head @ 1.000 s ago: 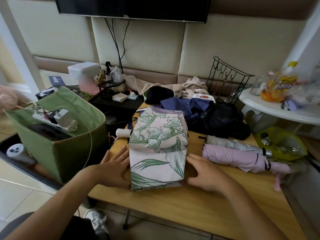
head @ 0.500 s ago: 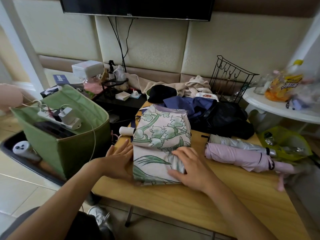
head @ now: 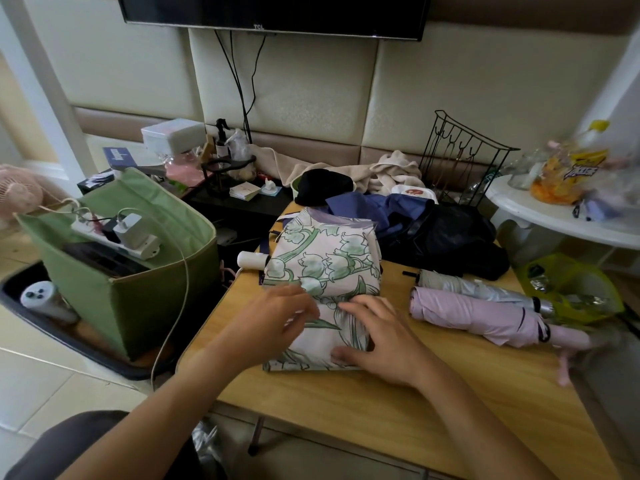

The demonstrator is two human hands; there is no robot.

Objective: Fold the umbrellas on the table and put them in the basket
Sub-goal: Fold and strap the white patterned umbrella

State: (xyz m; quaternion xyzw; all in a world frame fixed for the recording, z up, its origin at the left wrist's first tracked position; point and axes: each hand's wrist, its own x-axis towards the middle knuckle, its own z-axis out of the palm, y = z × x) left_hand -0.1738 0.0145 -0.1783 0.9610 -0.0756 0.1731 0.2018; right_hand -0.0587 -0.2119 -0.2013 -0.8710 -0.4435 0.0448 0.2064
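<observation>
Both hands, left hand (head: 273,323) & right hand (head: 377,336), lie on the flower umbrella (head: 323,271) on the tabletop (head: 398,403), fingers spread flat, not pinching.

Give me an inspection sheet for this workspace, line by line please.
Surface: wooden table, crowded.
Job's things: floral umbrella half folded; pink umbrella and silver umbrella rolled, lying beside it; green basket on the floor, left.
Clutter: dark clothes at the table's far edge.
Hands: left hand and right hand both pressing the floral canopy.
Cables: power strip with charger in the basket.
Surroundings: television, white side table.
</observation>
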